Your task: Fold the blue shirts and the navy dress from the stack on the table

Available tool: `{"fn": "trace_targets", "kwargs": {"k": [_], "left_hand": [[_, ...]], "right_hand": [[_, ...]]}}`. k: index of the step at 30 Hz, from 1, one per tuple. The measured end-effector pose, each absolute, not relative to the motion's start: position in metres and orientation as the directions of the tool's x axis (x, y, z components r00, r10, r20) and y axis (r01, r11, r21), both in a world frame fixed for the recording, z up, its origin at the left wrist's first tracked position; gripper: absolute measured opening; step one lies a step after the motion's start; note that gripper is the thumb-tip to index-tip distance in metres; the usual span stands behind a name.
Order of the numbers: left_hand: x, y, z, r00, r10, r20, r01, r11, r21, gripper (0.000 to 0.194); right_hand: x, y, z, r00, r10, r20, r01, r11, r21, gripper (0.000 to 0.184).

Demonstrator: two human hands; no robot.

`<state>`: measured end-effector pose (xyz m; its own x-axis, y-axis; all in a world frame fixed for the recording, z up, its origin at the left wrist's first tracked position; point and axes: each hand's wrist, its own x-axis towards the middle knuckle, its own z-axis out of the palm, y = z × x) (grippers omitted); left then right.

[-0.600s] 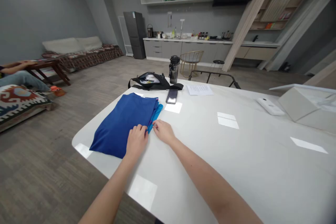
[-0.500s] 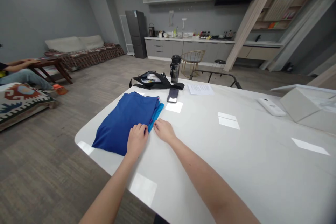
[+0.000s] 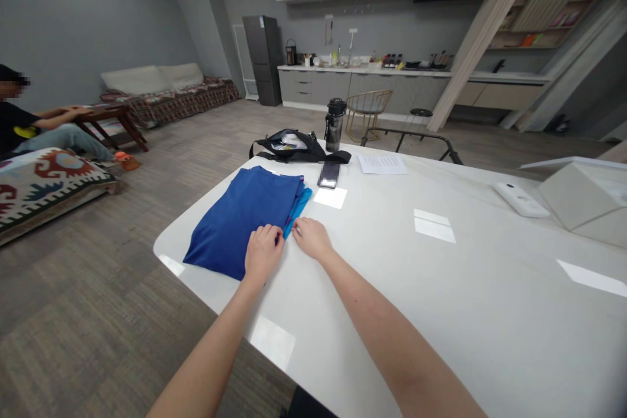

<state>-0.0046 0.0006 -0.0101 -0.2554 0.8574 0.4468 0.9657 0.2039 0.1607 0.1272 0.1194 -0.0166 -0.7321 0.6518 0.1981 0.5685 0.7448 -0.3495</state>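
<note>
A folded dark blue garment (image 3: 235, 222) lies on the left part of the white table (image 3: 372, 287), with a brighter blue cloth layer (image 3: 298, 209) showing along its right side. My left hand (image 3: 264, 249) rests on the garment's near right corner, its fingers curled over the fabric. Just to the right, my right hand (image 3: 311, 236) has its thumb and fingers closed at the brighter blue edge. The fingertips of both hands are partly hidden.
Behind the garment are a black waist bag (image 3: 289, 145), a dark bottle (image 3: 335, 125), a phone (image 3: 328, 174) and a paper sheet (image 3: 382, 164). A white device (image 3: 520, 200) lies at the right beside a pale box (image 3: 582, 196). A person (image 3: 29, 121) sits far left.
The camera view has turned slightly left, so the scene sits further right and more of the seated person shows. Both hands keep about the same place at the garment's edge.
</note>
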Motion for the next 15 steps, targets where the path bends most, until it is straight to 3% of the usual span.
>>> {"fn": "trace_targets", "kwargs": {"k": [10,12,15], "left_hand": [[0.0001,-0.0020,-0.0035,-0.286,0.874,0.392,0.956,0.235,0.175,0.019],[-0.0005,-0.0024,-0.0039,-0.295,0.866,0.403,0.951,0.224,0.215,0.018],[-0.0022,-0.0034,-0.0034,-0.334,0.834,0.438,0.917,0.180,0.356,0.015]], "right_hand": [[0.1289,0.1190,-0.0143,-0.720,0.662,0.210,0.553,0.729,-0.404,0.018],[0.1298,0.1201,-0.0157,-0.700,0.680,0.217,0.542,0.704,-0.459,0.020],[0.1286,0.1230,-0.0165,-0.632,0.742,0.224,0.477,0.600,-0.643,0.026]]}}
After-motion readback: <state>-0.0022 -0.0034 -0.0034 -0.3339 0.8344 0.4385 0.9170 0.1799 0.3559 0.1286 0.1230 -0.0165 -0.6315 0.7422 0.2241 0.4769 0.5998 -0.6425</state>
